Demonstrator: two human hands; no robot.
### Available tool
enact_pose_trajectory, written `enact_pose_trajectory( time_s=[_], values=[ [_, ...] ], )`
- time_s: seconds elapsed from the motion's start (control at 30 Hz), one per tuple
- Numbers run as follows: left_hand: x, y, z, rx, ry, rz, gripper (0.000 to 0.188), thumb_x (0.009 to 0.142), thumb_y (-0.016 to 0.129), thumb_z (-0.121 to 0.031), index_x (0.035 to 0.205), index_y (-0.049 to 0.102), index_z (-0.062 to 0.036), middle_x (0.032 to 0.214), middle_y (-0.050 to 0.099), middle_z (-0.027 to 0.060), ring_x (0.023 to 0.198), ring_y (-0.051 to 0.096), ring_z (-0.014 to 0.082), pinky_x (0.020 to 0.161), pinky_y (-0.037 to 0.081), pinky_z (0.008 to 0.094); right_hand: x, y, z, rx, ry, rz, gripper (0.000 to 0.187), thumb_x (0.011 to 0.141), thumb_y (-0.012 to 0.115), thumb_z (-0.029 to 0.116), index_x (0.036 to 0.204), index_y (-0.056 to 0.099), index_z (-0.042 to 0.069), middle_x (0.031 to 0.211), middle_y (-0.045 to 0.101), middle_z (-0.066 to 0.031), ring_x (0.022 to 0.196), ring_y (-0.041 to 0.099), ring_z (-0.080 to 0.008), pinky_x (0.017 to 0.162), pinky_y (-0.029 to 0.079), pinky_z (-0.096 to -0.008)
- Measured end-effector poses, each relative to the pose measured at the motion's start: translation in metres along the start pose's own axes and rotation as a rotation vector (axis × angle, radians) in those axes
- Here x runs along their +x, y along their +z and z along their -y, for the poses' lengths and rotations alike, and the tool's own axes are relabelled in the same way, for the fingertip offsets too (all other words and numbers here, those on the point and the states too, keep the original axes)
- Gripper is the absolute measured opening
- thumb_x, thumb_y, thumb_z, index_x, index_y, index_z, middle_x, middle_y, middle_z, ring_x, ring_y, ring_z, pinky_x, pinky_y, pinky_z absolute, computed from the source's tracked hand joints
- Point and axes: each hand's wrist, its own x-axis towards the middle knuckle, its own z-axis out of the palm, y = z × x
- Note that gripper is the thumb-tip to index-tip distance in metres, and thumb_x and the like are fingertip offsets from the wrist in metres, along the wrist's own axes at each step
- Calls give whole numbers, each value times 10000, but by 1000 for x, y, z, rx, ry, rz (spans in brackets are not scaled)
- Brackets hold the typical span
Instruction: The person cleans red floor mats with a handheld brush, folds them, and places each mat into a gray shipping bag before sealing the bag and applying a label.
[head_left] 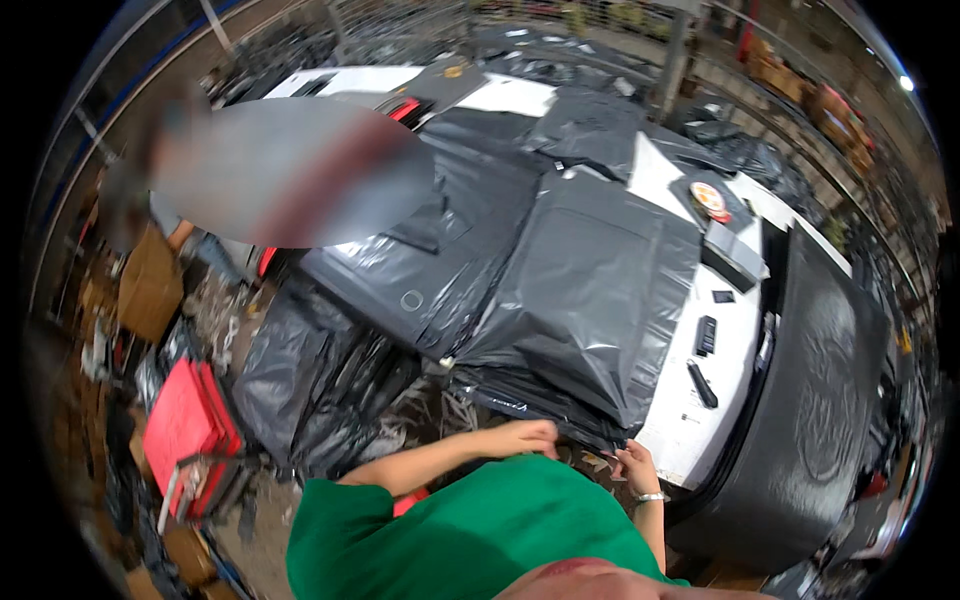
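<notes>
A large black plastic-wrapped flat pack (590,275) lies on the table in front of me, its glossy film creased toward the near edge. My left hand (528,438) is closed just off that near edge; what its curled fingers hold, if anything, is hidden. My right hand (637,468), with a bracelet at the wrist, has its fingers pinched together by the near right corner of the film. Whatever sits between those fingers is too small to make out. Under the pack, more folded black plastic (530,400) shows.
Right of the pack, a white tabletop (670,440) bears a black box cutter (702,385), a small black device (706,336), a grey box (735,255) and a tape roll (710,200). A black embossed panel (820,400) stands far right. A red padded chair (185,420) is left.
</notes>
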Motion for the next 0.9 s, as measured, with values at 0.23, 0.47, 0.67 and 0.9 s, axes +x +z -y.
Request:
enact_pose_trajectory(
  time_s=[0.23,0.47,0.67,0.9],
  values=[
    [-300,-110,115,668,-1497,-450,283,758,575,-252,965,631,-68,1005,609,174,972,580,296,801,463,406,-11,-29,-5,-116,79,-42,302,860,404,57,1147,468,-14,879,637,-159,585,584,-138,540,492,-236],
    [-154,-173,50,1096,-1051,-742,299,775,527,-274,947,641,-58,1005,607,186,945,582,355,804,468,427,-5,-30,49,-469,-383,-387,317,856,500,17,1172,497,40,914,632,-114,745,604,-135,655,482,-245],
    [-124,-195,12,1668,-671,-828,196,766,516,-149,915,628,-89,1011,593,137,996,544,281,826,419,398,-4,-13,51,-767,-550,-410,404,804,543,-21,1194,496,74,991,620,-110,850,597,-163,699,482,-257],
    [-31,-176,-7,2139,418,30,600,787,435,-143,1365,274,-171,1432,241,6,1331,186,149,1087,128,371,28,17,78,-2036,-822,33,809,718,451,-65,1391,162,278,1461,136,27,1348,113,-178,1100,81,-441]
  ],
)
